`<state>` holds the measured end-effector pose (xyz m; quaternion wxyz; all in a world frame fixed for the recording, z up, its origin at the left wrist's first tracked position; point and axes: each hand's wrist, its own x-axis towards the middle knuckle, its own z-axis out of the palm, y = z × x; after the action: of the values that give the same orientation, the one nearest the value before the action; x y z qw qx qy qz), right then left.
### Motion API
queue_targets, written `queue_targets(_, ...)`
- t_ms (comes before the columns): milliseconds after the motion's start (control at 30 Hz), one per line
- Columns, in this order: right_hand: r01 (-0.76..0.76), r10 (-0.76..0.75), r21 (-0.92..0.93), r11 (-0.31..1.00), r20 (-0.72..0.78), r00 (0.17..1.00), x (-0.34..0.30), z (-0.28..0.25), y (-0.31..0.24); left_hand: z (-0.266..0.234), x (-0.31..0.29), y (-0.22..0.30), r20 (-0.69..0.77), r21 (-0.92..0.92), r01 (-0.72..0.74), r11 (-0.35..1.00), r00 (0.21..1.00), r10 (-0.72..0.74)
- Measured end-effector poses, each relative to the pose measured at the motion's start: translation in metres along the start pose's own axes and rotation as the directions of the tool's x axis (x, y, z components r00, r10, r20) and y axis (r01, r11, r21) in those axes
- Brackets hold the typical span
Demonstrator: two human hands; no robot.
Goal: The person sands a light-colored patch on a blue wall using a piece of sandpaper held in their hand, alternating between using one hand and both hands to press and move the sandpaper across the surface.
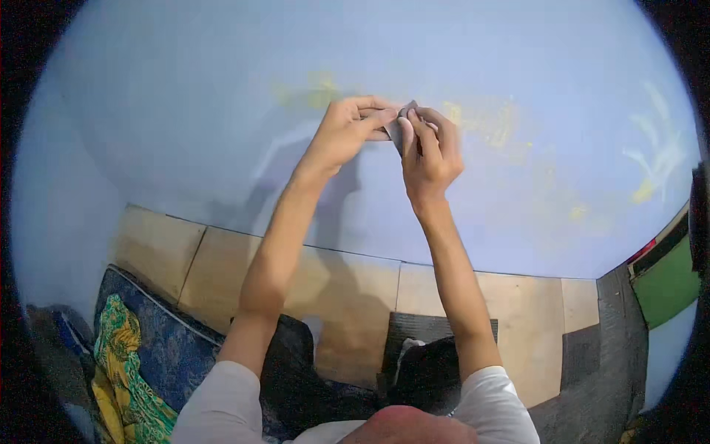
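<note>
While the thin grey piece [395, 134] sits up before the pale blue wall [214, 81], the right hand [433, 154] pinches it, fingers curled in, and the left hand [345, 132] nips its left edge, nearly closed; I'd hold both grips even, avoiding creases.

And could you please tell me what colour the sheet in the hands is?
The sheet is grey, shown best in the head view.

pale blue wall [532, 229] above tan panelled floor [521, 318]
</note>
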<state>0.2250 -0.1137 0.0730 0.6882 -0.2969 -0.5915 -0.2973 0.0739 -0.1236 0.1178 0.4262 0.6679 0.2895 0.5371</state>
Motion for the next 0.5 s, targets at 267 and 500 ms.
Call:
queue_targets(267, -0.034, 0.034, 0.057, 0.998, 0.007, 0.999, -0.007, -0.001, 0.004, 0.000, -0.001, -0.004, 0.013, 0.085, -0.014, 0.996, 1.000, 0.013)
queue_targets(500, -0.142, 0.144, 0.097, 0.985, -0.004, 0.990, -0.006, -0.001, 0.006, 0.013, 0.001, -0.009, -0.002, 0.087, -0.053, 0.995, 0.999, 0.053)
